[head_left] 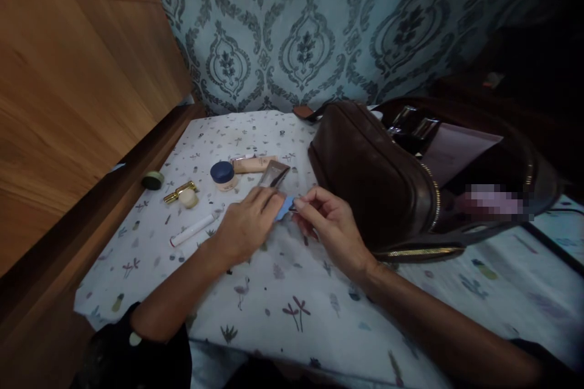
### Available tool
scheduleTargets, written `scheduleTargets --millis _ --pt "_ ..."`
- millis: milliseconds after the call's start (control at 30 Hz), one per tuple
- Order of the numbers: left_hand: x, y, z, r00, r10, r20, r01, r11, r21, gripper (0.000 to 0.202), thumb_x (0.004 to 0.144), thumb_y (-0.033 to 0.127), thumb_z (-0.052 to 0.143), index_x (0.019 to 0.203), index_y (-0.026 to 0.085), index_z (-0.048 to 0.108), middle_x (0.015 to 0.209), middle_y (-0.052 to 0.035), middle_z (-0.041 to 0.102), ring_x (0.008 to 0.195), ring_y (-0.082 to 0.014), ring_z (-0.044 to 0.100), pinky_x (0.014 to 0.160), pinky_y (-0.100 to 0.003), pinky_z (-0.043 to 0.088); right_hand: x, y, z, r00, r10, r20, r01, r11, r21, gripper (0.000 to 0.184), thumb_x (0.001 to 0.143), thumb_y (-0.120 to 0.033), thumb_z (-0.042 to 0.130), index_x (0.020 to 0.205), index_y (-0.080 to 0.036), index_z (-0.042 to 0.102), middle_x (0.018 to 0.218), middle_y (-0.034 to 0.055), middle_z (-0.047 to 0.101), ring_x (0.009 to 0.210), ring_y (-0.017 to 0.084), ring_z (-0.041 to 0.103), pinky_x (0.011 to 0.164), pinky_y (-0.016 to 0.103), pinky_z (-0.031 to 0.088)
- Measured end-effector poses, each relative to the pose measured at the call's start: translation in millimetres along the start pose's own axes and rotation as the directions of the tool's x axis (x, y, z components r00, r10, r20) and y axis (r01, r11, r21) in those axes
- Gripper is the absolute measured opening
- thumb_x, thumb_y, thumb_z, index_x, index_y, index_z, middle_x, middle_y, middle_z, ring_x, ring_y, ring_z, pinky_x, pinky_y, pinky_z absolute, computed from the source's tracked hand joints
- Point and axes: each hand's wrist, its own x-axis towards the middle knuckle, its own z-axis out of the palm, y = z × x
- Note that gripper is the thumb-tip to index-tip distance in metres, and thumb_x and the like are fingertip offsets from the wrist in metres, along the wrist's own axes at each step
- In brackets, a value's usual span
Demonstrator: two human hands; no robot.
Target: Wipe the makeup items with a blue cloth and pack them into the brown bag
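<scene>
My left hand (249,222) is closed on a small flat blue item (283,208) above the patterned cloth. Against its right end, my right hand (326,222) pinches a thin dark piece (293,209); its exact kind is too small to make out. Just behind my left fingers lies a grey-brown tube (279,171). A beige tube (253,164) and a jar with a dark blue lid (223,175) are close to it. Left of my left hand rests a white pen-like tube (194,231). A gold tube (180,191) touches or nearly touches a small cream-coloured piece (188,198).
On my right stands an open brown leather bag (365,176), with a pale pink tube (456,155) and shiny dark containers inside. A round green-topped container (152,180) sits at the cloth's left edge. Wooden furniture (86,85) borders the left, patterned wallpaper (260,30) the back.
</scene>
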Motion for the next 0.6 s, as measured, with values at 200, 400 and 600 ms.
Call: scheduleTargets --millis 200,400,600 --pt "-7.5 -47.9 -11.6 0.994 -0.094 0.05 0.095 0.995 -0.015 0.022 0.103 0.031 0.04 0.108 0.019 0.058 0.105 -0.0084 0.066 0.1 -0.0238 0.06 0.068 -0.029 0.048 1.8 -4.9 -1.0 0.995 0.08 -0.054 -0.074 0.992 0.103 0.04 0.074 -0.048 0.077 0.067 -0.021 0.048 0.054 -0.0039 0.058 0.04 0.006 0.041 0.037 0.017 0.027" --pt "-8.1 -65.5 -21.0 0.956 -0.237 0.171 0.291 0.82 -0.492 0.031 0.098 0.042 0.048 0.078 0.019 0.051 0.071 0.003 0.049 0.066 -0.0132 0.049 0.062 -0.024 0.039 6.2 -2.9 -3.1 0.997 0.077 -0.029 -0.075 0.995 0.065 0.041 0.074 -0.054 0.077 0.074 -0.02 0.055 0.058 -0.0029 0.059 0.045 0.007 0.045 0.04 0.018 0.032" --pt "-10.9 -71.0 -20.2 0.864 -0.478 0.159 0.432 0.541 -0.722 0.032 0.095 0.051 0.053 0.086 0.02 0.051 0.064 0.0062 0.04 0.054 -0.0103 0.04 0.051 -0.022 0.036 6.3 2.2 -4.1 0.999 0.044 0.03 -0.042 0.996 -0.08 0.036 0.075 -0.052 0.077 0.079 -0.018 0.065 0.057 -0.0031 0.058 0.046 0.008 0.042 0.04 0.021 0.035"
